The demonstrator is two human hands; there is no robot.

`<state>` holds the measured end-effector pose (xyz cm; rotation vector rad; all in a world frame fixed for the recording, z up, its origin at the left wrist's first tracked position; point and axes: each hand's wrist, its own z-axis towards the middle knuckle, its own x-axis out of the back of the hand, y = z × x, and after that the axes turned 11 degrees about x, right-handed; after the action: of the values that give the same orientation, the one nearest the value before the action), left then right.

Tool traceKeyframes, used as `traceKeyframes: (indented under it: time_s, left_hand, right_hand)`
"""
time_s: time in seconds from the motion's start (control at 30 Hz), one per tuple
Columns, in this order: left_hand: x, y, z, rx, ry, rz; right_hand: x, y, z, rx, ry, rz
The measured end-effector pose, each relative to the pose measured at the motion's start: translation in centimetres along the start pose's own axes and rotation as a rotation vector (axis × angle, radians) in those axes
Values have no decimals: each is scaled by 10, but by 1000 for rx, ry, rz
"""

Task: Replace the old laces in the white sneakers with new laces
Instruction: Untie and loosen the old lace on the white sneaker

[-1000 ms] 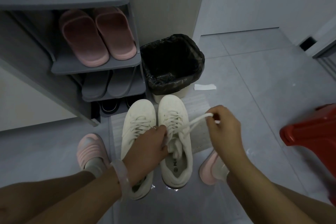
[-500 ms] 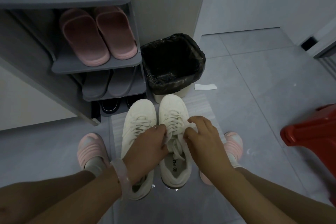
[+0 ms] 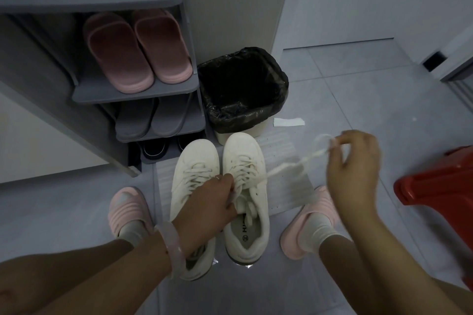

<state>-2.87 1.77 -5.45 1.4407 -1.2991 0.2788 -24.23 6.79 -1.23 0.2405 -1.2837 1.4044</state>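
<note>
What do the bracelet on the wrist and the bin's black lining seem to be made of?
The bracelet looks like pale pink, translucent stone or glass: a thick, smooth, rigid ring with a soft sheen; which one is unclear. The bin lining looks like thin glossy plastic film, crinkled and folded over the rim.

A black-lined bin [image 3: 243, 89] is seen against a grey shoe rack [image 3: 133, 92] on which pink slippers [image 3: 138, 51] are kept. A red stool [image 3: 440, 186] is seen at the right edge.
</note>
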Motion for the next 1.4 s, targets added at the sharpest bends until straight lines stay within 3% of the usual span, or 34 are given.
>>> traceKeyframes:
  time_s: [0.07, 0.23, 0.33, 0.47, 0.53, 0.6, 0.67, 0.73, 0.83, 1.0, 1.17, 1.27, 1.33, 1.4]
  left_hand:
    - [0, 0, 0, -10, 5, 17]
    - [3, 5, 1, 10, 79, -84]
    - [2, 8, 4, 7, 148, -76]
    - [0, 14, 9, 72, 53, -168]
    - [2, 21, 13, 262, -27, -385]
    - [10, 27, 14, 508, -192, -827]
    - [16, 29, 15, 600, -265, -1105]
    - [18, 26, 16, 485, -241, -848]
    - [20, 19, 16, 259, -44, -320]
    - [10, 16, 12, 243, -35, -289]
    - [15, 19, 10, 147, 139, -164]
    - [24, 20, 14, 5, 315, -36]
    - [23, 19, 13, 23, 284, -144]
    - [19, 15, 11, 159, 154, -292]
  right_hand:
    - [7, 6, 6, -80, -34, -20]
    - [-18, -13, -28, 156, -612, -64]
    - [-27, -26, -50, 170, -739, 3]
    - [-34, -30, -62, 111, -833, 9]
    - [-35, -29, -61, 131, -826, 3]
    - [-36, -29, -60, 148, -831, -5]
    - [-36, -29, -60, 171, -835, -23]
    - [-36, -30, -60, 175, -824, -19]
    - [-37, -30, -61, 164, -819, -12]
    - [-37, -31, -64, 222, -794, -35]
    - [-36, -32, -62, 255, -804, -57]
    - [-36, -31, -62, 245, -802, -60]
    - [-36, -31, -63, 243, -795, -57]
    - [-36, -32, -63, 234, -794, -58]
